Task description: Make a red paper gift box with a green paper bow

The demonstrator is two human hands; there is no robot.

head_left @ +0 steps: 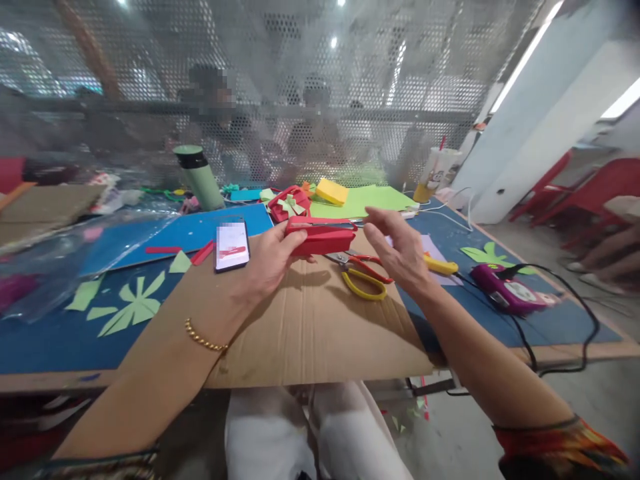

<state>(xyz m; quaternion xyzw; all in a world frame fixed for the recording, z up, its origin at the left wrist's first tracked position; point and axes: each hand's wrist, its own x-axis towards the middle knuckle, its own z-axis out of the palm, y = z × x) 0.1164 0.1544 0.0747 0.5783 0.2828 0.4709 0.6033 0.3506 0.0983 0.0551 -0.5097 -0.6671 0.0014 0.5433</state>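
A red, box-like craft piece (pixel 325 237) with folded sides and an open slot along its top is held above the cardboard. My left hand (pixel 275 260) grips its left end, thumb on the near side. Close to its right end, my right hand (pixel 400 247) has its fingers bent and apart, with nothing visible in them. Scissors (pixel 365 285) with red and yellow handles lie on the cardboard (pixel 310 333) beneath. Left of my left hand is a phone (pixel 232 245) with its screen lit.
Pale green paper cutouts (pixel 137 307) and red strips (pixel 163 250) lie to the left. A green tumbler (pixel 199 177), a yellow block (pixel 332 192) and a drink cup (pixel 434 175) stand along the back. On the right are a yellow-handled tool (pixel 440 265) and a purple power socket (pixel 510 290) with cords.
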